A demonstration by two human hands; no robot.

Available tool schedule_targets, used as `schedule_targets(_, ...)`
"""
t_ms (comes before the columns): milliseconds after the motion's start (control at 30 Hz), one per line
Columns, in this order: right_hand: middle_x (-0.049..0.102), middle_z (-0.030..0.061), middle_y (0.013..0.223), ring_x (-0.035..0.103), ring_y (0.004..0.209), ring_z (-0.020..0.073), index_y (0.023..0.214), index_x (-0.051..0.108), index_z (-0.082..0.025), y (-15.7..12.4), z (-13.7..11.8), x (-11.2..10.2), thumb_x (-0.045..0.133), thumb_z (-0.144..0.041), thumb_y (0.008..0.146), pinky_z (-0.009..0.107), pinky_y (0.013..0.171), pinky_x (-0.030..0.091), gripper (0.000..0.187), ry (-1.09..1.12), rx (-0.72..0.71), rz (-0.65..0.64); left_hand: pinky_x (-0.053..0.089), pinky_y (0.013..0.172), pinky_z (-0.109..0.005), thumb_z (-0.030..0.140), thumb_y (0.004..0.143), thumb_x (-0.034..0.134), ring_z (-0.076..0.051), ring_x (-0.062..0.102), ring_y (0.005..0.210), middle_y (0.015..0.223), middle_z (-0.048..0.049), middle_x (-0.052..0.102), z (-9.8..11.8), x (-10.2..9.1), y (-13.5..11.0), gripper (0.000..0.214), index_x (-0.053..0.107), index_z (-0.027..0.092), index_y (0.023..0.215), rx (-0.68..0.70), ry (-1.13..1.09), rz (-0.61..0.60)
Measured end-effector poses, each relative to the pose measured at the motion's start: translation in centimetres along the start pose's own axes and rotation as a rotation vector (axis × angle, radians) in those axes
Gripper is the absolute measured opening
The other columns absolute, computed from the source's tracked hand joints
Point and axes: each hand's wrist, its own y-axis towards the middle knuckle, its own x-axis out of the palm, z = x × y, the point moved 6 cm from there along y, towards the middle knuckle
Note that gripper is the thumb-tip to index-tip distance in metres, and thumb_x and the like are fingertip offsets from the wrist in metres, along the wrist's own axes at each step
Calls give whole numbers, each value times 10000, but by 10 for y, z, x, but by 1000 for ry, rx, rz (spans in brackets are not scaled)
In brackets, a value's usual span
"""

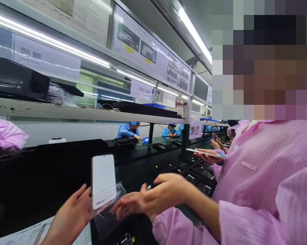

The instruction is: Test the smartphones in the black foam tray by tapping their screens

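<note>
A smartphone [103, 178] stands tilted upright in my left hand [73, 211], its light front showing. Around its lower end is a clear plastic bag [120, 191], which spreads out to the right. Just right of the bag reaches my right hand [129, 203], blurred, with fingers stretched out to the left; whether they touch the bag I cannot tell. A co-worker's hand [168, 190] overlaps my right hand from the right, also blurred, palm turned up. Part of my right hand is hidden behind it.
A pink-sleeved co-worker [258, 177] stands close on the right. Nearby, another hand [209, 156] holds a flat white device. Several phones lie in black trays [203, 172]. A printed sheet [20, 234] lies lower left. A shelf [79, 114] spans the bench.
</note>
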Motion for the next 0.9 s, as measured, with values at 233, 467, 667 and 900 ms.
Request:
schedule_targets(233, 677, 21, 794, 695, 828, 221, 786, 588, -221, 25, 33, 93, 548, -214, 933, 394, 773, 589, 153, 514, 245, 178, 580, 924, -495, 314, 1010, 297, -317, 751, 974, 1050, -130, 783, -7, 21, -20, 562, 402, 121, 1528, -44, -2, -55)
schedule_targets(467, 602, -23, 614, 538, 490, 106, 788, 658, -139, 15, 82, 90, 457, -562, 1036, 273, 581, 503, 529, 759, 536, 343, 550, 937, -528, 432, 1056, 192, -322, 743, 952, 1052, -194, 756, -17, 26, -18, 607, 468, 55, 1443, -3, -106, -122)
schedule_targets(667, 428, -27, 487, 446, 440, 197, 1103, 709, -156, 58, 84, 26, 163, -507, 1078, 303, 419, 405, 649, 200, 346, 157, 525, 969, -508, 541, 1040, 162, -323, 723, 1007, 1118, -185, 737, -25, 27, -17, 680, 503, 100, 1428, -1, -112, -207)
schedule_targets(900, 666, 79, 1135, 665, 924, 189, 1184, 643, -156, 75, 25, 90, 627, -398, 996, 371, 799, 592, 307, -530, 78, -161, 502, 996, -457, 566, 1028, 145, -320, 713, 1013, 1097, -188, 743, -31, 37, -19, 745, 567, 67, 1386, -45, -90, -289)
